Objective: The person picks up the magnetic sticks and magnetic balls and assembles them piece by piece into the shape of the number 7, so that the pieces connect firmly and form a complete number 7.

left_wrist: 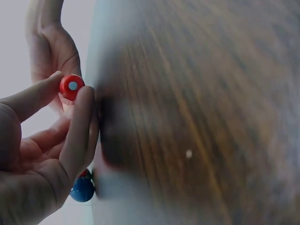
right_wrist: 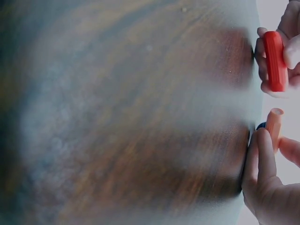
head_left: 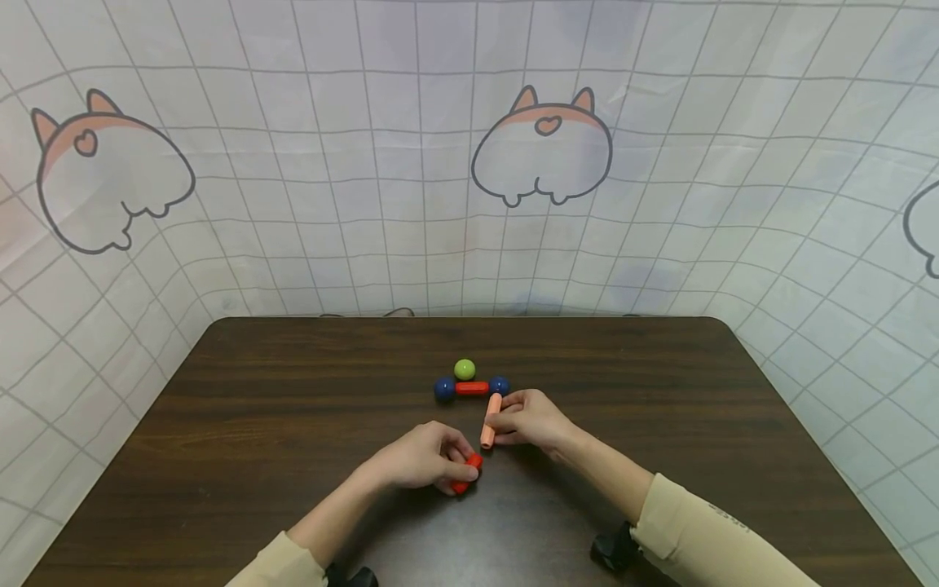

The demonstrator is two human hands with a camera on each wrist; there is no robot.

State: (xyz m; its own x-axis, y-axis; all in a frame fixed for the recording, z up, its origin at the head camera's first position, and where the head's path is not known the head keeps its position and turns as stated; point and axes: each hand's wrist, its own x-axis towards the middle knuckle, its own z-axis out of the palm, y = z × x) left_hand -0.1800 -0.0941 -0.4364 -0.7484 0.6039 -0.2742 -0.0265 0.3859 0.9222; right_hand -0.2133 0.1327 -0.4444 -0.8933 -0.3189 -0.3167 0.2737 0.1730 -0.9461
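My left hand (head_left: 429,456) pinches a red ribbed rod (right_wrist: 275,61) between thumb and fingers, low over the table. In the left wrist view, the rod's end face shows a pale round disc at its centre. A salmon-coloured rod (head_left: 490,425) is held by my right hand (head_left: 534,422) between thumb and fingers. The far end of that rod is right at the right blue ball (head_left: 500,384). Another red rod (head_left: 472,389) lies in line between this ball and a left blue ball (head_left: 444,389). Just behind that rod sits a lime-green ball (head_left: 465,369).
The dark wood-grain table (head_left: 293,383) has rounded far corners. A white gridded curtain (head_left: 411,163) with cartoon animal drawings hangs behind the table and along both sides. Black straps (head_left: 614,548) sit at the cuffs of both beige sleeves.
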